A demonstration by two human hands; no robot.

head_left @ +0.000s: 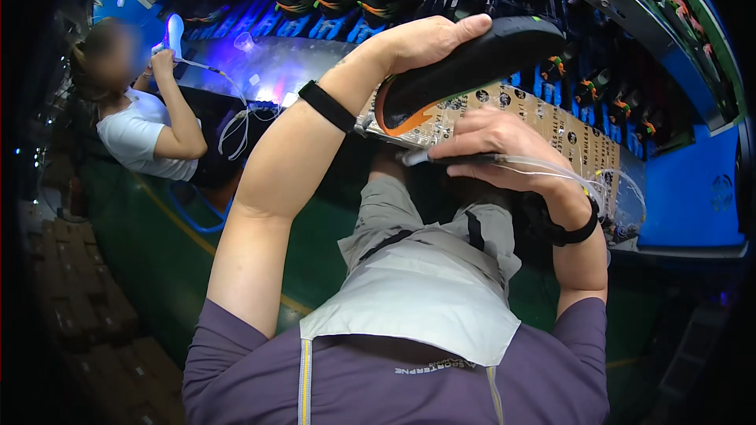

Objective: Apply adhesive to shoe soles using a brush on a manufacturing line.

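My left hand [431, 41] grips a black shoe sole [480, 59] with an orange edge, holding it tilted above the bench. The thumb lies on the sole's upper rim, and the other fingers are hidden behind it. My right hand [504, 145] is closed round a dark-handled brush [461, 160] with a pale tip and thin clear tubes [551, 167] running back over the wrist. The brush tip sits below the orange end of the sole, apart from it.
Printed cardboard [579, 138] covers the bench in front of me. Beyond it, rows of dark shoes on blue holders [327, 24] line a rack. A blue machine housing [693, 189] stands at right. On the left, a person [150, 126] holds up a light-coloured sole [174, 31].
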